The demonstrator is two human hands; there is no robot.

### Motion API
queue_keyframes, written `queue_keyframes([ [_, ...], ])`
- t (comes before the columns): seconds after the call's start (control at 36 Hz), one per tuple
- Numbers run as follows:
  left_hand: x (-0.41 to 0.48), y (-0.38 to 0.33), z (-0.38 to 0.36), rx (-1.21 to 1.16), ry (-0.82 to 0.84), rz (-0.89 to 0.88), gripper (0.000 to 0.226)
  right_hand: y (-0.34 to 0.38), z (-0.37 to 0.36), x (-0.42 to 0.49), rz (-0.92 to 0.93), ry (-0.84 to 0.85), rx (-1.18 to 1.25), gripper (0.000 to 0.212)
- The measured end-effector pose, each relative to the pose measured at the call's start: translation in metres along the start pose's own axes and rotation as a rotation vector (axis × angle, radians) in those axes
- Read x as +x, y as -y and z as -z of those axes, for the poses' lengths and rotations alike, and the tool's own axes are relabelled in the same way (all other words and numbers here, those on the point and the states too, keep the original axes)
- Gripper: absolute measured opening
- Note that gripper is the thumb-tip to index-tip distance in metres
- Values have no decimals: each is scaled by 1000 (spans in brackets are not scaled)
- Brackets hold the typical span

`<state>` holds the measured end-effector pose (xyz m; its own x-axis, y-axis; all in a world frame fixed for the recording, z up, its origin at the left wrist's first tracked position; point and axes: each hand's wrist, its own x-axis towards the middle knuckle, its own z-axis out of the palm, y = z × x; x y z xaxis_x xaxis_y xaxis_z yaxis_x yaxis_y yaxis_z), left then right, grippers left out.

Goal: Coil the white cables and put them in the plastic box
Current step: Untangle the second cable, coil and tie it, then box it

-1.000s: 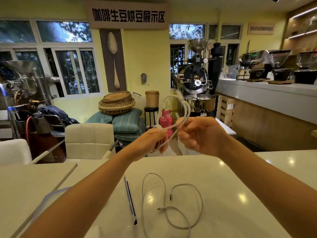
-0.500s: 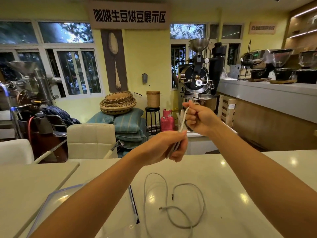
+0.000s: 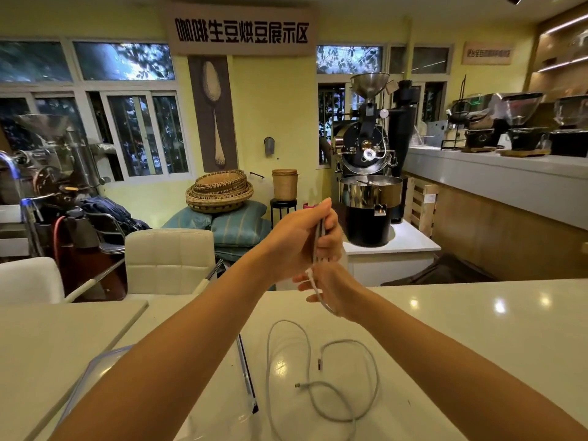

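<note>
My left hand (image 3: 300,237) is raised above the table's far edge, fingers closed around a folded bundle of white cable (image 3: 319,240). Just below it, my right hand (image 3: 331,292) pinches the loose tail of that same cable, which runs down across its fingers. A second white cable (image 3: 337,377) lies uncoiled in loose loops on the white table (image 3: 477,338), both metal plugs showing. The clear plastic box (image 3: 105,364) with a blue rim sits at the lower left, mostly hidden by my left forearm.
A dark-edged clear lid or box edge (image 3: 246,377) lies between the box and the loose cable. White chairs (image 3: 168,259) stand behind the table. A coffee roaster (image 3: 369,186) and a counter (image 3: 509,183) are farther back right.
My left hand rose above my right, carrying the cable bundle. My right hand dropped below it and now holds the cable's tail. The cable on the table has not moved.
</note>
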<state>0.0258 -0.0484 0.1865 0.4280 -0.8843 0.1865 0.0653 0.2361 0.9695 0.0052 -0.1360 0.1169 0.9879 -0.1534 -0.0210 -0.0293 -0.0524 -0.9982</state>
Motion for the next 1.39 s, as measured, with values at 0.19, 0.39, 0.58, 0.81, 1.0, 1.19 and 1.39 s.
queue_keyframes([
  [0.19, 1, 0, 5, 31, -71, -19, 45, 4, 8, -9, 379, -132, -171, 29],
  [0.39, 3, 3, 0, -7, -58, -4, 44, 4, 17, -5, 603, -403, -298, 28],
  [0.58, 11, 6, -4, -69, -36, 1, 50, 12, 12, -7, 567, -214, -315, 34],
  [0.81, 11, -5, 4, 89, -126, -46, 43, -6, -10, -29, 153, 171, 70, 19],
  [1.0, 5, 5, 27, 547, -299, -72, 44, -9, -5, -51, 35, 167, 92, 38],
  [1.19, 2, 22, 44, 700, -333, -34, 50, 24, 30, -60, 98, 359, 266, 31],
  [1.39, 1, 42, 36, 634, -165, 57, 51, 60, 53, -41, 195, 338, 423, 25],
])
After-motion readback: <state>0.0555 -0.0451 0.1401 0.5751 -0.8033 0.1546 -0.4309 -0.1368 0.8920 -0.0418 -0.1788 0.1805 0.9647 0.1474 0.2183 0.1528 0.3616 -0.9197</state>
